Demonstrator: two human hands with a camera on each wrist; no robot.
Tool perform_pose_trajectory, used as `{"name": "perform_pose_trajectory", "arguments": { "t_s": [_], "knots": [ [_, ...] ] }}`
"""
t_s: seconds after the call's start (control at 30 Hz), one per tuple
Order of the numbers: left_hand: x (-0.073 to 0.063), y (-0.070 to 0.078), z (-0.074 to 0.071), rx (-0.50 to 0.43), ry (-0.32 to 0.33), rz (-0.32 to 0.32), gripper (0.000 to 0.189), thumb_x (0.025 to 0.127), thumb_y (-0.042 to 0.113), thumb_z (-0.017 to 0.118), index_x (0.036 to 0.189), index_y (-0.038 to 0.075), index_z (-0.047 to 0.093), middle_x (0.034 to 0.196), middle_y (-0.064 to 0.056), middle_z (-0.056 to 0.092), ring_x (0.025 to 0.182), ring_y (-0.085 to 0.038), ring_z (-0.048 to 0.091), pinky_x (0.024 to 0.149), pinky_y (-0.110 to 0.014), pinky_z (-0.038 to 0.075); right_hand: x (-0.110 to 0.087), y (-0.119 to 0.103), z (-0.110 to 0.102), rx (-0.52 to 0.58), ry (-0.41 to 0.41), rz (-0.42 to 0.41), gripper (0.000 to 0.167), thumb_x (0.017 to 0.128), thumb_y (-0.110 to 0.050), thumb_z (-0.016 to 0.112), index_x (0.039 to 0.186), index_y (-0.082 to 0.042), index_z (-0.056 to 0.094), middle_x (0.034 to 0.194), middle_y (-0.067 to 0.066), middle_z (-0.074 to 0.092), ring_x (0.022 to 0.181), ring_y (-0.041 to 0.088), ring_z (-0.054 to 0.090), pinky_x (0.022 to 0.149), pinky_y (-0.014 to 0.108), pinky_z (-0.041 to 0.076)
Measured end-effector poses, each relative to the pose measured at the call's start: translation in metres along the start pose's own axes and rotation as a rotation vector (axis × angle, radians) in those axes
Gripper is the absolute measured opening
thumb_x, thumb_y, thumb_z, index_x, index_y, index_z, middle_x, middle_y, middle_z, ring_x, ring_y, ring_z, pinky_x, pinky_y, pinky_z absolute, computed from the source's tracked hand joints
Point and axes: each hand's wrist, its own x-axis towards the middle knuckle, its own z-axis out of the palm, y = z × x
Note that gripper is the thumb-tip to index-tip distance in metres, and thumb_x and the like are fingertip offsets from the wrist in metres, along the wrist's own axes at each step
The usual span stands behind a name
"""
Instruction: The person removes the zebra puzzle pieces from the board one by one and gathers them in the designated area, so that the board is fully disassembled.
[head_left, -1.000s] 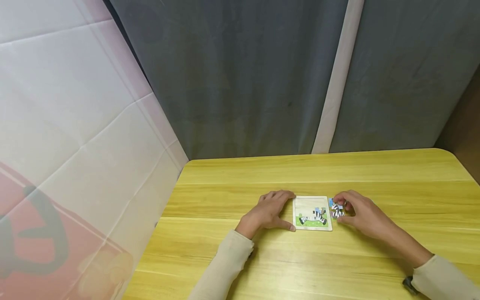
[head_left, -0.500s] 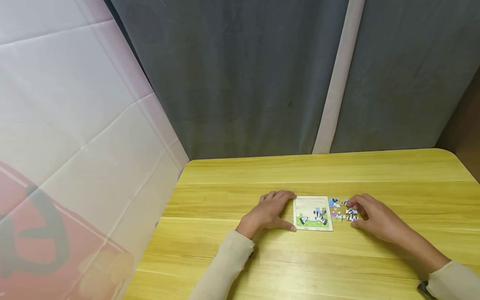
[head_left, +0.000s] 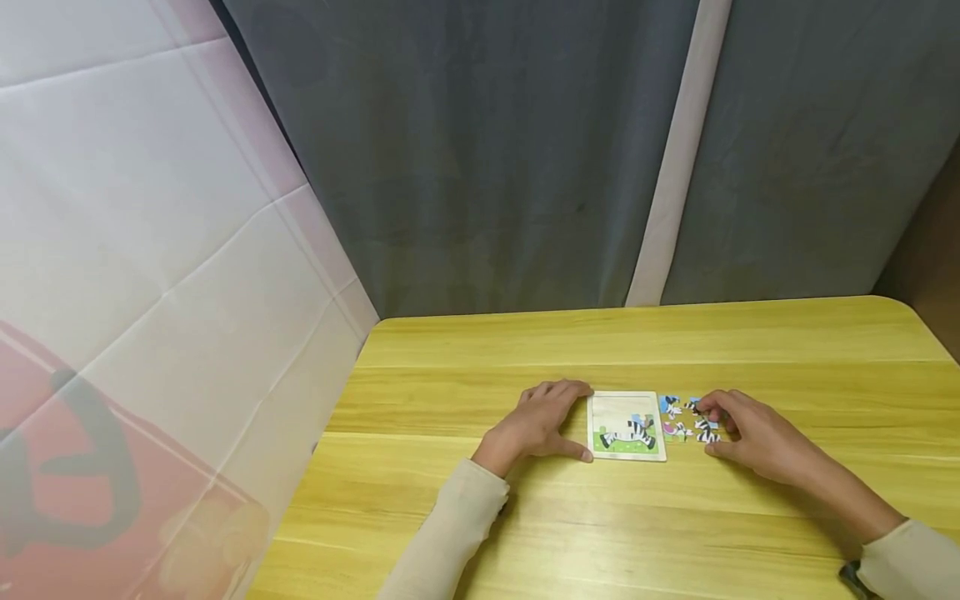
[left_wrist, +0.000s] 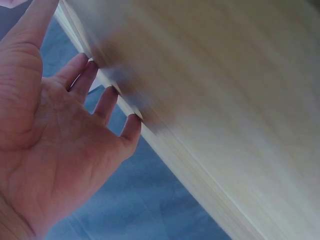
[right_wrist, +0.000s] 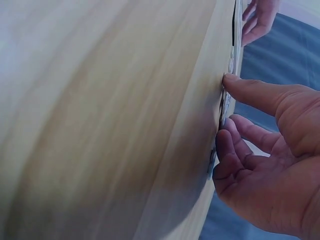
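Observation:
A square puzzle tray point(head_left: 611, 408) lies on the table, with zebra-striped and green pieces fitted along its lower part. My left hand point(head_left: 536, 421) rests at the tray's left side, the forefinger by its upper corner and the thumb by its lower corner. In the left wrist view, the fingertips point(left_wrist: 131, 125) touch down along a wooden edge. Loose puzzle pieces point(head_left: 678, 431) lie flat just right of the tray. My right hand point(head_left: 761, 437) holds a black-and-white striped puzzle piece point(head_left: 707, 432) between thumb and curled fingers, low on the table; the fingers partly hide it.
The wooden table point(head_left: 480, 375) extends around the tray on all sides. A grey curtain point(head_left: 480, 167) hangs behind its far edge, and a white printed sheet point(head_left: 187, 208) stands along the left.
My right hand has moved right, away from the tray, taking striped pieces along and spreading the loose pieces apart. The left hand and the tray have stayed in place.

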Motion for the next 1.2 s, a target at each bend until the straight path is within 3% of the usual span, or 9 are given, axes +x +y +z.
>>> {"name": "perform_pose_trajectory", "arguments": {
  "t_s": [0.47,0.73,1.0,1.2],
  "knots": [
    [0.003,0.000,0.001,0.007,-0.007,-0.005,0.101,0.081,0.062,0.085,0.162,0.028,0.035,0.169,0.009,0.037,0.154,-0.026,0.039,0.126,-0.051,0.030,0.003,-0.005,-0.002,-0.050,0.035,-0.023,0.051,0.082,-0.022,0.092,0.124,-0.009,0.066,0.105,-0.001,0.063,0.089,0.008,0.054,0.072,0.026,0.048],
    [0.003,0.001,0.002,0.007,-0.020,-0.014,0.101,0.081,0.062,0.085,0.162,0.028,0.034,0.170,0.009,0.036,0.156,-0.026,0.037,0.128,-0.051,0.029,0.014,-0.017,0.009,-0.027,0.058,-0.017,0.044,0.087,-0.021,0.088,0.123,-0.007,0.067,0.108,0.003,0.064,0.091,0.014,0.057,0.074,0.028,0.049],
    [0.002,0.002,0.002,0.003,-0.018,-0.012,0.101,0.081,0.061,0.085,0.162,0.027,0.035,0.170,0.009,0.036,0.156,-0.027,0.037,0.128,-0.051,0.029,0.025,-0.040,0.024,-0.079,0.063,-0.039,0.044,0.090,-0.019,0.085,0.129,-0.007,0.069,0.120,0.008,0.068,0.104,0.024,0.064,0.084,0.043,0.056],
    [0.003,0.002,0.001,0.002,-0.013,-0.009,0.101,0.081,0.061,0.085,0.162,0.027,0.035,0.170,0.009,0.036,0.155,-0.026,0.038,0.127,-0.050,0.030,0.030,-0.049,0.031,-0.113,0.025,-0.056,0.050,0.089,-0.017,0.086,0.135,-0.010,0.070,0.122,0.007,0.067,0.094,0.017,0.061,0.074,0.033,0.051]
  ]
}}
